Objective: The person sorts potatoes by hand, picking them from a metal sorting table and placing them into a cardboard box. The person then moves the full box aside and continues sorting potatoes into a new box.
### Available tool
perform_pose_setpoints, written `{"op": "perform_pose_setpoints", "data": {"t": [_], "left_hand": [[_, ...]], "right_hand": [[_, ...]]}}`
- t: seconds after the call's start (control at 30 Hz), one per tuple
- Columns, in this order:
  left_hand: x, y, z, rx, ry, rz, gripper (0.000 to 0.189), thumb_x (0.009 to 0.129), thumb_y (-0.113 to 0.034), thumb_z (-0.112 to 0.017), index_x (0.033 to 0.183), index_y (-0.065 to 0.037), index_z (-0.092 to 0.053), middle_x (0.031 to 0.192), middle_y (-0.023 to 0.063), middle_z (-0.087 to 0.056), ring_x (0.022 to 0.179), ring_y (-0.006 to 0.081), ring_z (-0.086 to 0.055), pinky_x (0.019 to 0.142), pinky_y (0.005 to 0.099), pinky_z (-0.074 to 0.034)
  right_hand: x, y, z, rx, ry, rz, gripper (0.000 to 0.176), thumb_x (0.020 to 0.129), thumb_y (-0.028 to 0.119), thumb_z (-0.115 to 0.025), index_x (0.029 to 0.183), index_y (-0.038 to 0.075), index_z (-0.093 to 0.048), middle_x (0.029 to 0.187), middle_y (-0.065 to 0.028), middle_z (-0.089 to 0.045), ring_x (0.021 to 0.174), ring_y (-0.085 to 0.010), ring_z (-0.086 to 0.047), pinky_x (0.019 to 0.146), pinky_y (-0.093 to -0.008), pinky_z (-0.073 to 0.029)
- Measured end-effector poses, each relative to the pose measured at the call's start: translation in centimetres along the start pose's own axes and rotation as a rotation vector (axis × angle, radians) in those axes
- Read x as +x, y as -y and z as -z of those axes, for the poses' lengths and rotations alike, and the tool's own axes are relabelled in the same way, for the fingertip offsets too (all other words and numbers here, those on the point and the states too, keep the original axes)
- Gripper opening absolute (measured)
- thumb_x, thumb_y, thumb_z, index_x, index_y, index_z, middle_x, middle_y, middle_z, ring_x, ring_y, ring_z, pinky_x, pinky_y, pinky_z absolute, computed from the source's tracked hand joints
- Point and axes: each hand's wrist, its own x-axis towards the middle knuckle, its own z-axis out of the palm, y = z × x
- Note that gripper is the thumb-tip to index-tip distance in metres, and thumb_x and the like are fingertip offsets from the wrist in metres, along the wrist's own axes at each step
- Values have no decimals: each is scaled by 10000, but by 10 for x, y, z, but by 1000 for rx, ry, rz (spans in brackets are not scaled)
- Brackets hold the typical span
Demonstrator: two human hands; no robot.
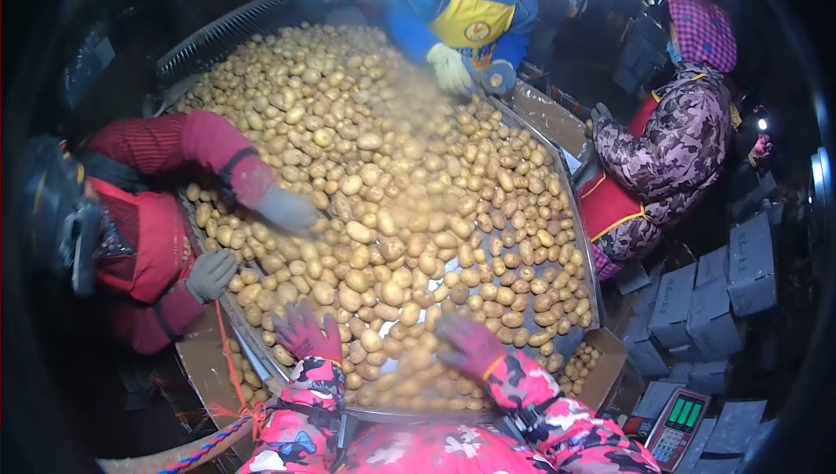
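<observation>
The potatoes (pixel 392 213) cover nearly the whole sorting table (pixel 582 230) before you, with only a few in the cardboard box (pixel 614 369) at its right corner, so most remains; your left hand (pixel 306 333) rests spread and empty on them, your blurred right hand (pixel 470 345) looks flat and open too, and a co-worker's grey glove (pixel 287 210) crowds in.

A potato packing place is shown. A big heap of small yellow-brown potatoes (pixel 392 213) is spread on a long metal sorting counter (pixel 582 239). It is ringed by workers in thick gloves, one in a yellow apron (pixel 475 19). Grey boxes (pixel 688 300) are stacked nearby, and a weighing scale with green numbers (pixel 679 426) is seen.
</observation>
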Motion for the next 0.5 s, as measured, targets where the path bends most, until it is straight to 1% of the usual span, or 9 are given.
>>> {"op": "perform_pose_setpoints", "data": {"t": [0.03,0.07,0.1,0.17,0.3,0.33,0.4,0.43,0.5], "left_hand": [[-1,-5,0,30,21,16,639,866,-383,-619,1417,-95,-472,1463,244,-374,1402,509,-217,1108,636,-197],[-4,-1,-7,20,-4,-19,631,870,-374,-618,1425,-113,-470,1486,242,-350,1413,498,-213,1105,642,-197],[-5,-3,-6,-11,20,-45,632,869,-373,-619,1426,-115,-469,1493,241,-342,1415,494,-215,1105,641,-199],[1,-4,5,-63,52,-84,633,868,-370,-620,1429,-118,-468,1508,239,-325,1418,488,-219,1105,639,-203],[0,7,0,-46,26,-161,607,849,-345,-629,1394,-104,-509,1469,273,-363,1384,483,-296,1103,627,-235],[2,10,-9,10,-42,-193,601,838,-355,-636,1367,-91,-533,1409,286,-417,1346,480,-354,1082,620,-290],[6,12,-14,-12,-92,-227,577,841,-353,-642,1346,-88,-550,1421,270,-417,1327,488,-378,1054,622,-335],[5,13,-13,-28,-69,-216,555,846,-321,-644,1342,-89,-552,1472,263,-381,1341,494,-365,1054,625,-333],[5,21,-19,-20,-54,-246,547,851,-322,-637,1345,-102,-553,1489,246,-372,1351,487,-355,1073,615,-325]], "right_hand": [[20,-13,8,22,-52,-24,620,793,312,-722,1325,55,-535,1314,-211,-555,1198,-378,-546,1034,-441,-434],[40,-32,15,27,-96,-105,668,803,348,-701,1388,94,-500,1432,-204,-468,1289,-380,-473,1067,-467,-389],[63,-46,25,-113,-218,-154,677,764,342,-737,1340,58,-524,1327,-239,-524,1221,-438,-495,1040,-487,-409],[114,-73,41,-249,-228,-193,761,755,387,-728,1405,84,-474,1397,-233,-458,1264,-465,-441,1066,-512,-375],[252,-117,38,-97,-123,55,579,896,288,-602,1416,76,-464,1428,-241,-462,1313,-412,-446,1092,-458,-382],[289,-123,28,-80,-105,135,532,929,253,-560,1421,77,-461,1423,-234,-473,1317,-400,-449,1096,-444,-382],[352,-141,12,-140,-84,275,523,938,316,-533,1406,88,-481,1409,-207,-498,1286,-379,-482,1085,-446,-388],[377,-159,-3,-272,78,90,561,914,379,-551,1403,110,-492,1399,-207,-507,1286,-361,-484,1077,-439,-391],[402,-114,22,-271,289,-221,614,883,437,-585,1412,141,-492,1404,-215,-504,1314,-330,-469,1086,-422,-380]]}}
